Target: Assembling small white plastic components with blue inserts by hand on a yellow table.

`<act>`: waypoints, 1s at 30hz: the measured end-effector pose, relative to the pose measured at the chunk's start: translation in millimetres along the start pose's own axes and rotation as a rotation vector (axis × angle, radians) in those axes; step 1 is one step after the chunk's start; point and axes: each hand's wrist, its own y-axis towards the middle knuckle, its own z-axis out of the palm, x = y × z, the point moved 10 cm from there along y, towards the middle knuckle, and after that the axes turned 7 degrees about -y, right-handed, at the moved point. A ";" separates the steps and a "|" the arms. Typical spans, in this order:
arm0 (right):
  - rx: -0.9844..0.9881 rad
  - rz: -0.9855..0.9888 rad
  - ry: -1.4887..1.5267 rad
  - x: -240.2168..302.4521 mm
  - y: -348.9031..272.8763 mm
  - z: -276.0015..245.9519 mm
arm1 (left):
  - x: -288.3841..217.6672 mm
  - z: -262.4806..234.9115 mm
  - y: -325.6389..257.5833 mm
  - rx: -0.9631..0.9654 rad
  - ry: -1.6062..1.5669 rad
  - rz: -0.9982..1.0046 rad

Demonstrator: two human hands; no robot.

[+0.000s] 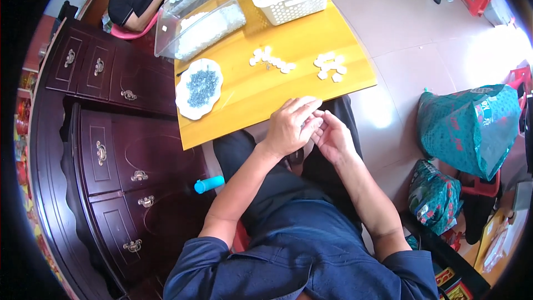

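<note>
Head view shows the left hand point(290, 125) and right hand point(332, 136) meeting fingertip to fingertip over the lap, just below the yellow table point(250, 94) edge, fingers curled; whether they pinch anything cannot be told.

Over on the person's right, a big teal printed bag point(469, 128) bulges on the floor. Just below it sits a smaller green printed bag point(435, 195). Bright printed packages point(494, 244) crowd the lower right edge.
</note>
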 end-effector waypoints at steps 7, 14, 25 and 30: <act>-0.185 -0.075 0.109 24.9 7.5 -22.1 | 5.3 46.9 40.4 0.132 0.197 0.130; -0.181 -0.157 0.145 67.5 24.9 -23.7 | 16.3 69.4 38.6 0.215 0.272 0.121; 0.184 0.000 0.211 66.4 36.2 -32.8 | -35.7 75.2 19.2 0.263 0.058 0.277; -0.050 0.021 0.283 66.1 35.8 -49.0 | 0.0 54.8 77.0 0.075 0.137 0.208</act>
